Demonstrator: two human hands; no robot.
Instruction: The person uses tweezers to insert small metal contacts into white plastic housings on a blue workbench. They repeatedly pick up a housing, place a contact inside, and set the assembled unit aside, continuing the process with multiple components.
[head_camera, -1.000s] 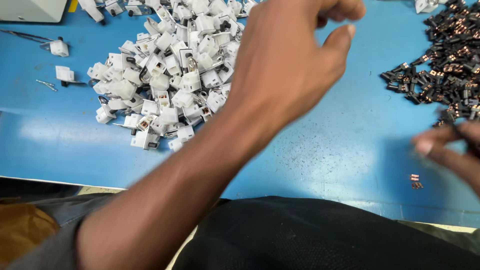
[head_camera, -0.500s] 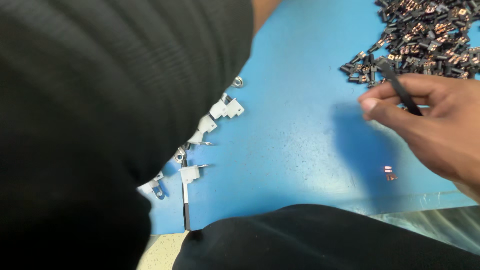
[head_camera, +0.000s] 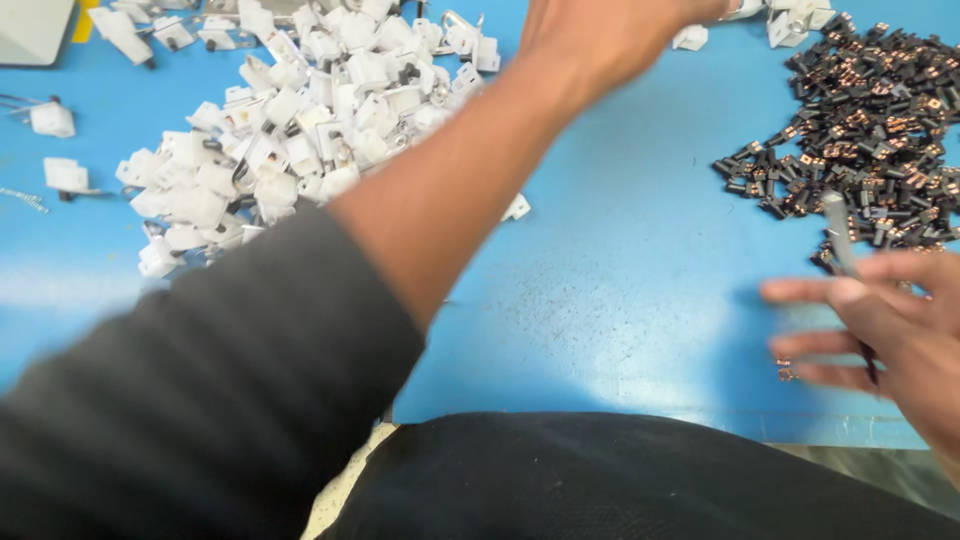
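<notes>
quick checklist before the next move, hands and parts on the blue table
1. Left hand in full view: not ok, reaches to the top edge, fingers cut off.
2. Right hand grip on the thin dark tool: cannot tell, blurred.
3. White parts pile apart from the dark parts pile: ok.
4. Bare blue table between the piles: ok.
5. Stray small part by the right hand: ok, on the table.

A bright blue work table (head_camera: 620, 280) fills almost the whole view, its surface lightly scuffed and speckled. Soft light leaves a pale glare patch along its left side. At the top left corner sits part of a pale grey box (head_camera: 30, 28). A strip of light-coloured floor (head_camera: 345, 480) shows below the table's near edge.
</notes>
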